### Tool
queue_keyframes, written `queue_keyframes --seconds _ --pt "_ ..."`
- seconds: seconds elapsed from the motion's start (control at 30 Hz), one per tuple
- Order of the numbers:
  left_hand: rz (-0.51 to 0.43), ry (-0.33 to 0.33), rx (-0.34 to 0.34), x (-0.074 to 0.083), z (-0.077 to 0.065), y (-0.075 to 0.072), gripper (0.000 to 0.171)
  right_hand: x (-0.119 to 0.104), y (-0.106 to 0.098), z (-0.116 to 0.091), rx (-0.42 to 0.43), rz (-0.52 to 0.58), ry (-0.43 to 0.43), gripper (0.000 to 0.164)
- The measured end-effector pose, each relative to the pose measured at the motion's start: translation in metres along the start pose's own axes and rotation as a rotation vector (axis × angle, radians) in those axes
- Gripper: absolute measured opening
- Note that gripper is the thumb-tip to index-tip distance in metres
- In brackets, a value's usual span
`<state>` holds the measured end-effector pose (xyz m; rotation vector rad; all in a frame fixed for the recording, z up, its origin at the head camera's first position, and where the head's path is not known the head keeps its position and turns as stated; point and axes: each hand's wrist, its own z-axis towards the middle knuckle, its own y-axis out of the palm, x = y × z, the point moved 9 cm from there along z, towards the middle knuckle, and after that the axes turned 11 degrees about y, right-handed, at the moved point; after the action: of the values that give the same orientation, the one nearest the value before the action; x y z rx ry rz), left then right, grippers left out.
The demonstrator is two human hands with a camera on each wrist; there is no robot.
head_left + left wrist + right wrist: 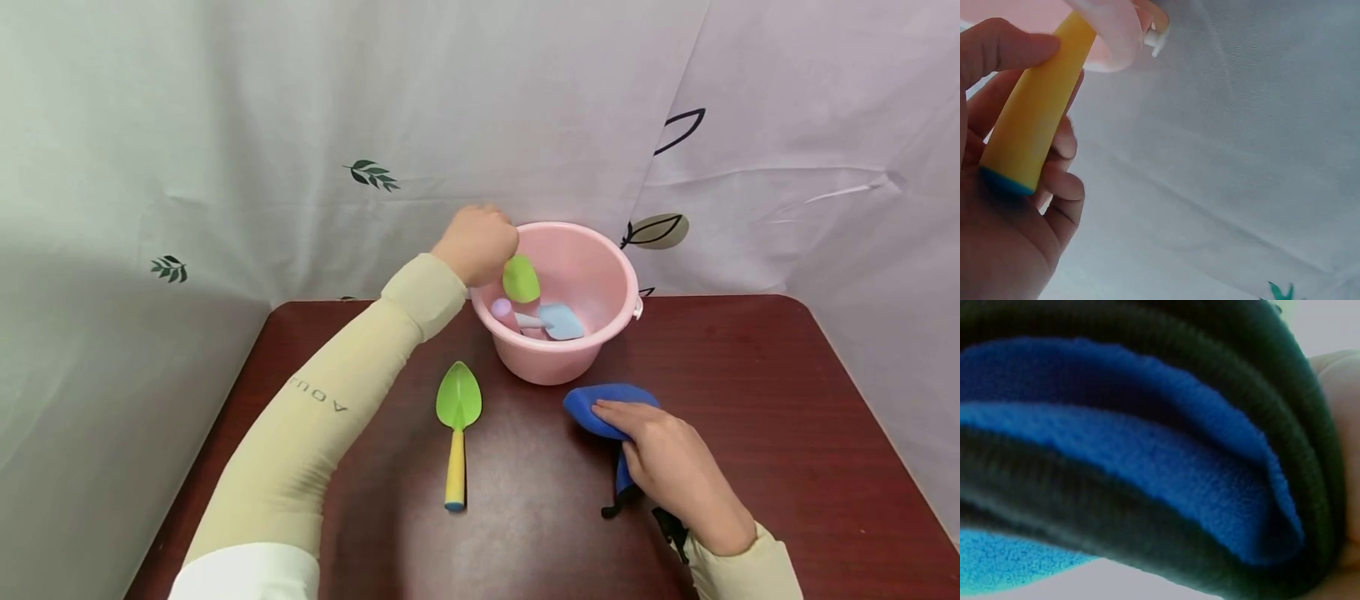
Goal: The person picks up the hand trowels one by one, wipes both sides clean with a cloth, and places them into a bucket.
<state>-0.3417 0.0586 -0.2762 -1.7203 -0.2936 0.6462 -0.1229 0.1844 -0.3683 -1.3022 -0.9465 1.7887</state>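
Observation:
At the left rim of a pink bucket (622, 312), my left hand (480, 244) grips the yellow handle (1038, 103) of a small garden trowel. The trowel's lime-green blade (521, 279) points down inside the bucket. On the right, my right hand (675, 462) holds a blue fleece piece (600, 408) with dark edging, just above the table. A flap and a dark end hang below it. In the right wrist view the soft blue inside (1210, 494) fills most of the picture, hiding most of the fingers. What kind of article it is I cannot tell.
A second green trowel (458, 400) with a yellow handle lies on the dark red table (525, 517), between the arms. Inside the bucket are a light blue blade (561, 322) and a pink handle with a lilac end (502, 310). A pale leaf-print curtain (420, 100) stands behind.

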Motion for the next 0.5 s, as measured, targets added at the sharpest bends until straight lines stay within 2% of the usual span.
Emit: queue_keyframes --seconds 0.13,0.27,0.5 --pt "0.02 0.027 -0.056 0.008 0.01 0.01 0.009 0.0 0.0 -0.001 0.006 -0.005 -0.006 0.048" --pt "-0.037 0.056 -0.082 0.008 0.013 0.02 0.009 0.0 0.001 -0.002 -0.001 -0.009 -0.005 0.048" --pt "-0.234 0.084 -0.02 -0.001 0.009 0.02 0.03 0.0 0.0 -0.002 0.0 -0.007 -0.011 0.048"
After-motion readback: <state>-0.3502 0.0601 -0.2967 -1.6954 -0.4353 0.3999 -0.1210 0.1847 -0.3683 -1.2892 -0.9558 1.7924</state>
